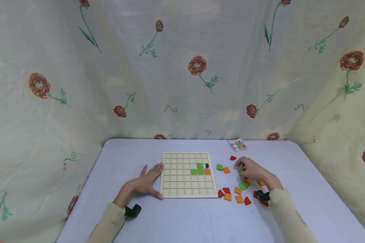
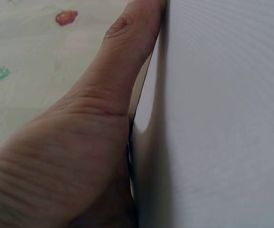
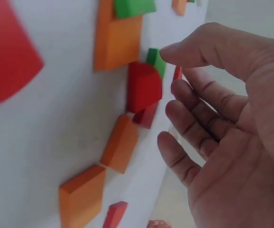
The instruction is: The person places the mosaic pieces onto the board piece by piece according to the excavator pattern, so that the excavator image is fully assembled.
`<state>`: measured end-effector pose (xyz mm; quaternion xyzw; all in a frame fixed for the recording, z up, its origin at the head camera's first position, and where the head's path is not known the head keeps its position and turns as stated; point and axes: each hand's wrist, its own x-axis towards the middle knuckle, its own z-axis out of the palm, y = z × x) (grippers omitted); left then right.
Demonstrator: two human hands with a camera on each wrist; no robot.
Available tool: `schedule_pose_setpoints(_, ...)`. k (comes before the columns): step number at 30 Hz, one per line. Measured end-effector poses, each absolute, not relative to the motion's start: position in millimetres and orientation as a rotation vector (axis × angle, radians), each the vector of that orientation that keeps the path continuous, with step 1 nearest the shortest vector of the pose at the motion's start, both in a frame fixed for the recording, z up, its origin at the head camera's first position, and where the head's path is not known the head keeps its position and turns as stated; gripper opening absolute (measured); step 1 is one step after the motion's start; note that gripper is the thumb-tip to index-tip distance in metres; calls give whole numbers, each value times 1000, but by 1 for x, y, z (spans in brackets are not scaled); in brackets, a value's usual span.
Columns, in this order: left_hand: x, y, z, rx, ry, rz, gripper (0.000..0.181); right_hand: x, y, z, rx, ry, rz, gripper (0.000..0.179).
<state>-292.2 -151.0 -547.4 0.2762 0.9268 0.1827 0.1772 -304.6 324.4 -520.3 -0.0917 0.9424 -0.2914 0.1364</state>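
My left hand (image 1: pixel 146 182) lies spread on the table against the left edge of a pale wooden grid board (image 1: pixel 173 182). Its thumb (image 2: pixel 132 42) fills much of the left wrist view. Toward the board's right side sit three green squares (image 1: pixel 200 171), an orange square (image 1: pixel 207 171) and a blue piece (image 1: pixel 207 165) with a rounded side. Over the loose pieces right of the board hovers my right hand (image 1: pixel 253 169), fingers bent and nothing visible between them. In the right wrist view its thumb tip overlaps a green piece (image 3: pixel 154 59), close to a red rounded piece (image 3: pixel 144 88).
Orange squares (image 1: pixel 238 190), green squares (image 1: pixel 219 167) and red rounded-edge pieces (image 1: pixel 247 201) lie scattered right of the board. A small patterned card (image 1: pixel 238 144) is near the table's back edge. Flowered cloth (image 1: pixel 170 84) hangs behind the white table (image 1: pixel 176 219).
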Motion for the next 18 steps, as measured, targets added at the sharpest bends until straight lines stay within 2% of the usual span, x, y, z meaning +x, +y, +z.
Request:
schedule_pose_setpoints(9, -294, -150, -549, 775, 2625, 508, 135, -305, 336, -525, -149, 2715, -822, 30)
schedule_pose_setpoints(18, -294, -151, -553, 794, 2633, 494, 134, -309, 325, -527, -212, 2780, -811, 28)
